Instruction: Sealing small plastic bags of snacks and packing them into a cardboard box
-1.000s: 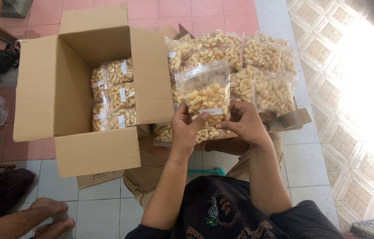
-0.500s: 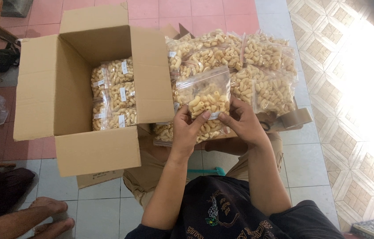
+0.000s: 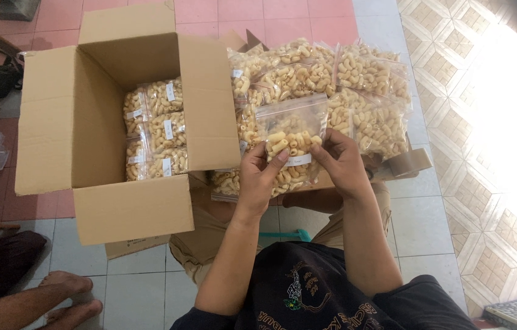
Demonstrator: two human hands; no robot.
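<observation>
Both hands were raised before the chest: the left hand [image 3: 262, 177] and right hand [image 3: 343, 164] gripped a clear snack bag [image 3: 290, 145] by its sides, above the lap. Behind it lay piled bags [image 3: 356, 85]; a cardboard box [image 3: 111, 128] stood left, holding more.

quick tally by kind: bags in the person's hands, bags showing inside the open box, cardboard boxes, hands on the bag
Snack bag held in hands: 1
Snack bags showing inside the open cardboard box: 3
Open cardboard box: 1
Hands on the held bag, left hand and right hand: 2
Total: 7
The loose pile of bags overlaps too much to count.
</observation>
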